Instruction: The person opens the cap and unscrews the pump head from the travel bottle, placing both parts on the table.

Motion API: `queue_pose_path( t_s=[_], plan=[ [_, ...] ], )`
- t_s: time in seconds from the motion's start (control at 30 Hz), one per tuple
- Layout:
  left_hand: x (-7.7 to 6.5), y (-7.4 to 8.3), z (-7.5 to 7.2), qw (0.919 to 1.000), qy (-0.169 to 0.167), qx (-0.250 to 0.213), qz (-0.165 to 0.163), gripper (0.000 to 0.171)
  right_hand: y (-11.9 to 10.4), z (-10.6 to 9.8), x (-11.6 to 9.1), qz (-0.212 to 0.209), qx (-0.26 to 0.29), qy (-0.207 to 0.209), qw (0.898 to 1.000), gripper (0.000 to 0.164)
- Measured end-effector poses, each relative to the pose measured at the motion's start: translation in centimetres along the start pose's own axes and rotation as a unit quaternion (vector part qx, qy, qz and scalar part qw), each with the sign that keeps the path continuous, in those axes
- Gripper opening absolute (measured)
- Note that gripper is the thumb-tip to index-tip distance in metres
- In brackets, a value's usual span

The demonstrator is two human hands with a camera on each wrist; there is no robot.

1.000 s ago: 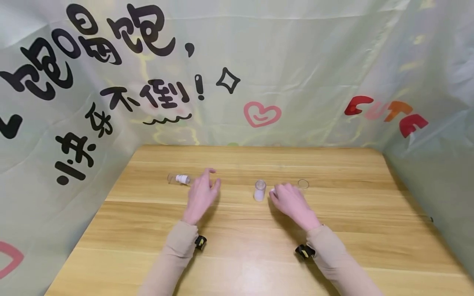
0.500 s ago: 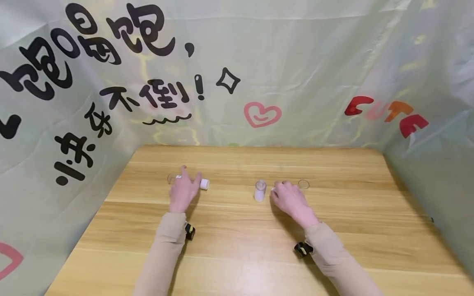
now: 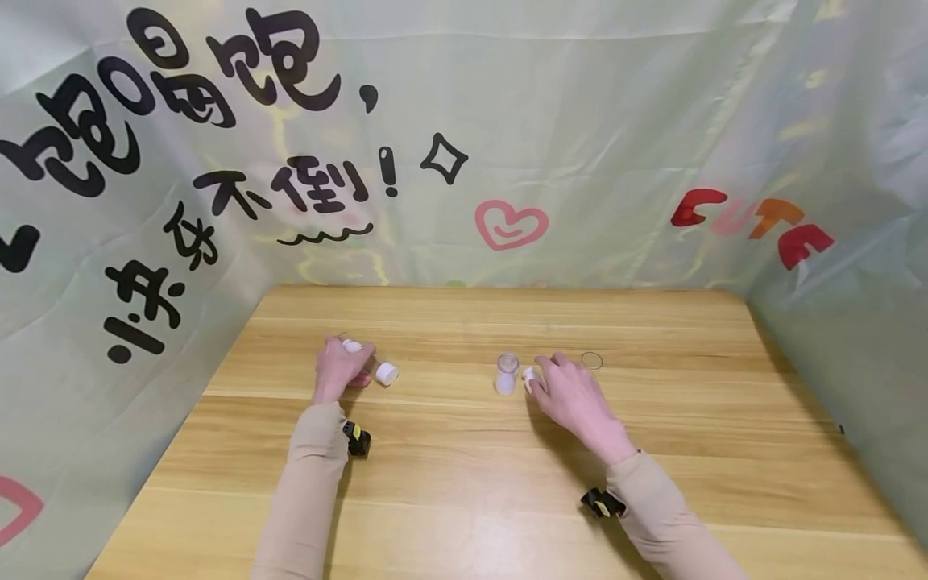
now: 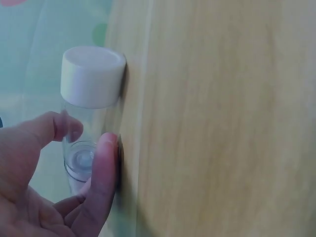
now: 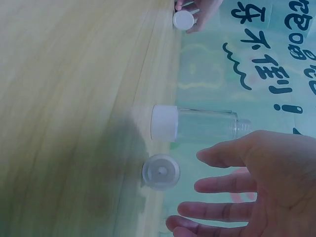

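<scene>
My left hand (image 3: 337, 369) grips a clear bottle (image 4: 86, 128) with thumb and fingers at the table's left. The bottle's white end piece (image 3: 387, 373) points right, past the fingers. A small white piece (image 3: 352, 345) shows just beyond that hand, partly hidden. Near the middle, a second clear bottle (image 3: 507, 373) stands upright on a white base, its threaded neck (image 5: 242, 128) uncapped. Between that bottle and my right hand (image 3: 576, 403), a white cap (image 5: 161, 172) stands on edge, inner side visible. In the right wrist view, the right fingers are extended and apart from the cap.
A thin ring-shaped item (image 3: 591, 360) lies beyond the right hand. The wooden table (image 3: 464, 475) reaches back to a pale cloth backdrop (image 3: 616, 145) with lettering and drawings; the cloth also lines both sides.
My left hand has moved left and closed on the lying bottle, whose white end has turned slightly toward me. The right fingers have come off the white cap, which now shows more.
</scene>
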State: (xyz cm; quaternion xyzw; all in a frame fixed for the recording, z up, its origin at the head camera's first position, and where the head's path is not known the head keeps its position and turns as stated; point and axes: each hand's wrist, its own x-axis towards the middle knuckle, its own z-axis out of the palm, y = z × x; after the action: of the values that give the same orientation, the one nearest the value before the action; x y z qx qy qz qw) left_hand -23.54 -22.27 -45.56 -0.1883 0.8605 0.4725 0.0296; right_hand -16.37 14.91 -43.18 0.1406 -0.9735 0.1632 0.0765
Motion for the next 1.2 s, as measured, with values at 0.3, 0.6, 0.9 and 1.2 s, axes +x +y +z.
queue_pose_path(
  t_s=[0.3, 0.6, 0.9, 1.2],
  plan=[
    [-0.4, -0.2, 0.8, 0.9952, 0.025, -0.009, 0.095, 0.072, 0.1, 0.2, -0.2, -0.016, -0.007, 0.017, 1.000, 0.036],
    [-1.6, 1.3, 2.4, 0.9520, 0.020, -0.012, 0.305, 0.061, 0.3, -0.5, -0.5, -0.005, 0.027, 0.048, 0.998, 0.038],
    [-4.5, 3.3, 4.5, 0.8842, -0.080, 0.017, 0.460, 0.062, 0.0, -0.7, -0.4, -0.047, 0.060, 0.166, 0.983, 0.026],
    [-7.6, 4.2, 7.0, 0.8145, -0.166, 0.059, 0.553, 0.061, -2.4, -0.4, 0.0, -0.170, 0.202, 0.176, 0.948, 0.031]
  ],
)
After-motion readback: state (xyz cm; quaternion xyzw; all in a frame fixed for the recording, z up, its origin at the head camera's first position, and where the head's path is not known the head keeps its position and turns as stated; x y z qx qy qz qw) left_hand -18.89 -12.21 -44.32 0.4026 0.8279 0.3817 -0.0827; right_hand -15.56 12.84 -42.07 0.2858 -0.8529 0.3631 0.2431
